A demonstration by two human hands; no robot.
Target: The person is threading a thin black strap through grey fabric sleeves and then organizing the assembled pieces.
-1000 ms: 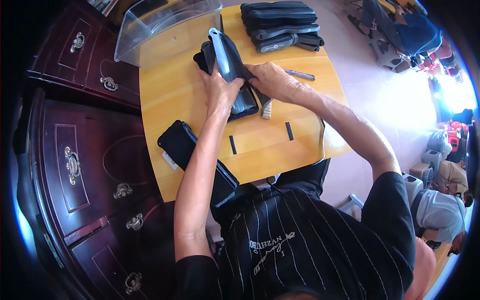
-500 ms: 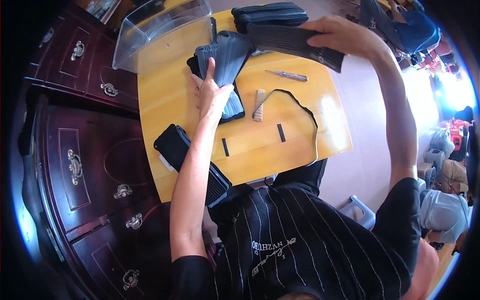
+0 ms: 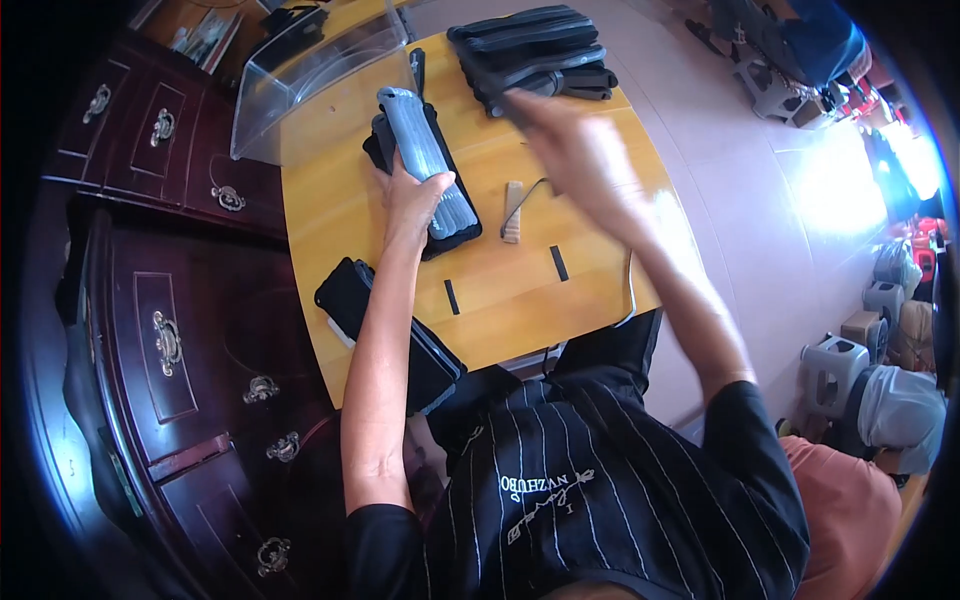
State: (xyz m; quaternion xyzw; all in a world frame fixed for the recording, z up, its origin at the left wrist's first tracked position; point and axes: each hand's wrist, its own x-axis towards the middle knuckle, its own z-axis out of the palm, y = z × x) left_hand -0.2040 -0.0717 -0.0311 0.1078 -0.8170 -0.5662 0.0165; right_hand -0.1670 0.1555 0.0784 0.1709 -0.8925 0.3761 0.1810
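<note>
My left hand (image 3: pixel 410 205) is wrapped round the side of a stack of grey folded socks (image 3: pixel 430 165), its thumb on top. The stack lies over black socks (image 3: pixel 463 238) on the yellow table. My right hand (image 3: pixel 590 165) is smeared by motion, beside a pile of dark folded ribbed socks (image 3: pixel 530 40) at the far side. A dark blurred strip (image 3: pixel 497 85) meets its fingertips; whether the fingers grip it I cannot tell. Below my left forearm, another bundle of black socks (image 3: pixel 345 290) lies at the table's near left edge.
A clear plastic bin (image 3: pixel 310 85) stands at the far left. A tan flat strip (image 3: pixel 513 212), a thin cord (image 3: pixel 631 285) and two black marks (image 3: pixel 559 263) are on the table (image 3: pixel 500 320). Dark drawers (image 3: pixel 150 350) flank the left; a stool (image 3: pixel 835 370) and people are at right.
My right hand has swung left and nearer, blurring, away from the dark sock stretch it held. The fanned grey socks under my left hand now lie together in a straight stack.
</note>
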